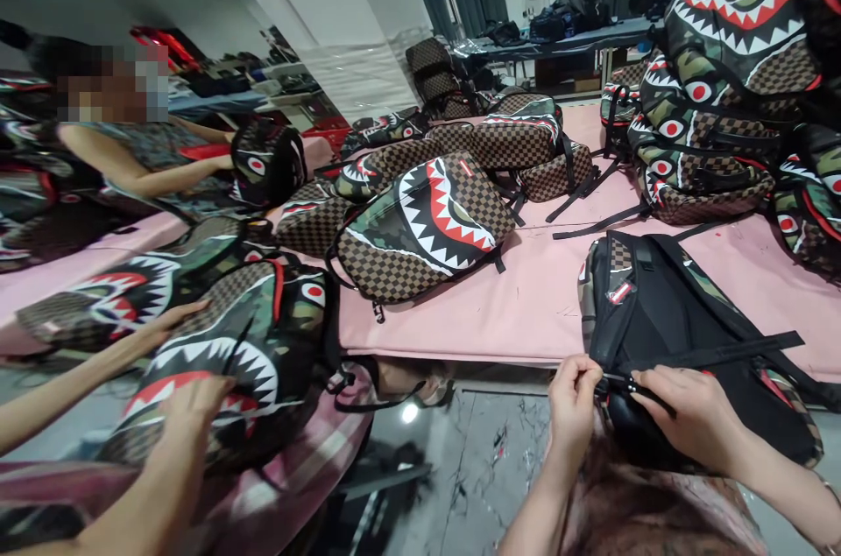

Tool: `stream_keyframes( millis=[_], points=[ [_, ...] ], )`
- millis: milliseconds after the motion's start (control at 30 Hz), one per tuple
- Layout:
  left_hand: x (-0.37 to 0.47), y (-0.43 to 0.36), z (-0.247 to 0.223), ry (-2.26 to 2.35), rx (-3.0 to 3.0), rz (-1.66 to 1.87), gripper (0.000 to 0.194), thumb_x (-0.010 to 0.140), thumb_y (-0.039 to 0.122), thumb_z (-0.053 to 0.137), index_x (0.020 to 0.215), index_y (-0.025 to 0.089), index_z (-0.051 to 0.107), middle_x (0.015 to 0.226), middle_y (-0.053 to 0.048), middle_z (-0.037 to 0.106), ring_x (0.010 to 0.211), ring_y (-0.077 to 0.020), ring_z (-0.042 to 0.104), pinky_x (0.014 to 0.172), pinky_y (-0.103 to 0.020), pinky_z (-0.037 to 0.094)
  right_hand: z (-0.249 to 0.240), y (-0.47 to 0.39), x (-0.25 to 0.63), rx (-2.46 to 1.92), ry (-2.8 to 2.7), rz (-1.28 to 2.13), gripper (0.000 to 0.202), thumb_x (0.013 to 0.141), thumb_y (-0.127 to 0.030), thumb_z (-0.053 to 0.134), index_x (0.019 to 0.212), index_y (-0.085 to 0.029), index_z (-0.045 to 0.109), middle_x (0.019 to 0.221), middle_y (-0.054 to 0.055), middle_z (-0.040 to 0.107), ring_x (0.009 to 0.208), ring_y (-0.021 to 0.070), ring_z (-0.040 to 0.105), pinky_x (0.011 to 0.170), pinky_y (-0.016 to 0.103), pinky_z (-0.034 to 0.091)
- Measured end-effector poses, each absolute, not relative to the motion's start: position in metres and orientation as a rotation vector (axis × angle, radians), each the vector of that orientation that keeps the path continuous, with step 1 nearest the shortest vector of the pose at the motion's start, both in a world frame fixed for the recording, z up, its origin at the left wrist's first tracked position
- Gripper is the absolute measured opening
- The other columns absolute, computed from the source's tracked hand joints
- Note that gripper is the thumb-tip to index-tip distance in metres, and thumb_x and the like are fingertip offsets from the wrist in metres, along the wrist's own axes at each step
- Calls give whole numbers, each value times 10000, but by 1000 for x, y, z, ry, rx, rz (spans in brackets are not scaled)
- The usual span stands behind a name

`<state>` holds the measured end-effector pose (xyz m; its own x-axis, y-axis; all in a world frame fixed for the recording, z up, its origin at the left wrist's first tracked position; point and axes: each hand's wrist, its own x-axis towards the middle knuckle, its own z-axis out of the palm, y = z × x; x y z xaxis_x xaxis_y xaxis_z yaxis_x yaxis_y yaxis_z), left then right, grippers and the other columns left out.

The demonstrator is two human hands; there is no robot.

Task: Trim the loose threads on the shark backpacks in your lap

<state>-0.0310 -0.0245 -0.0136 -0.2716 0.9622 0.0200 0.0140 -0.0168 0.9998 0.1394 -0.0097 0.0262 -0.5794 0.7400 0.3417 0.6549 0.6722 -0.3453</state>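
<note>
A backpack lies on the pink table's front edge before me, with its black back panel and straps facing up. My left hand is closed in a pinch at the lower end of a shoulder strap; what is between its fingertips is too small to make out. Close beside it, my right hand is closed around dark thread snips, whose thin tip points toward the left fingers. A loose black strap crosses the backpack just above my right hand.
Shark-mouth backpacks lie across the pink table, with a tall pile at right. To my left, a co-worker's hands rest on another backpack. Another person handles a bag further back.
</note>
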Motion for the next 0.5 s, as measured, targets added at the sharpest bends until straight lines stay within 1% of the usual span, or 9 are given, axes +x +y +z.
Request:
stream_keyframes(
  millis=[100,133,200,233,300,367,400,500],
  points=[
    [-30,-27,-12,1281,781,1492,229,783,345,536,688,138,519,669,-10,529,620,-99,476,596,-207,383,25,-9,139,-1060,-2391,322,215,896,-262,411,849,-173,601,668,24,601,600,118,564,559,216,398],
    [-31,-28,-11,1207,657,1502,262,793,392,519,727,138,516,699,-23,552,628,-102,500,600,-212,398,24,-8,140,-1044,-2367,342,207,893,-252,413,852,-171,598,697,31,615,615,117,574,560,211,408],
    [-34,-31,-9,1065,488,1495,313,802,448,493,870,143,514,788,-60,601,686,-124,558,642,-236,432,22,-7,142,-1017,-2327,370,178,884,-238,427,869,-168,589,767,45,637,660,120,595,577,204,432],
    [-36,-33,-8,1020,462,1484,333,796,443,508,952,149,503,834,-75,616,723,-135,577,671,-248,443,22,-7,142,-1012,-2323,375,164,880,-237,435,884,-169,584,793,49,643,678,124,602,587,206,442],
    [-38,-35,-6,1004,494,1465,388,745,370,604,1050,162,484,890,-83,628,787,-147,592,731,-261,449,22,-6,142,-1015,-2352,396,151,877,-238,442,900,-172,576,805,51,644,688,131,604,605,216,454],
    [-39,-37,-6,1062,560,1440,398,670,284,683,1009,155,520,903,-82,633,817,-153,592,765,-263,448,23,-5,140,-1025,-2395,412,161,880,-249,434,902,-176,576,793,50,641,679,136,600,618,228,456],
    [-38,-36,-6,1109,593,1426,359,649,261,697,953,142,548,891,-83,635,822,-156,590,770,-260,447,24,-4,139,-1029,-2414,409,174,883,-257,426,899,-178,579,781,49,638,673,138,597,621,232,453],
    [-35,-35,-7,1246,664,1412,195,685,270,657,785,118,589,793,-67,628,746,-136,574,718,-238,441,25,-3,135,-1040,-2472,366,212,892,-280,405,886,-179,592,743,47,627,663,140,587,612,229,433]
  ],
)
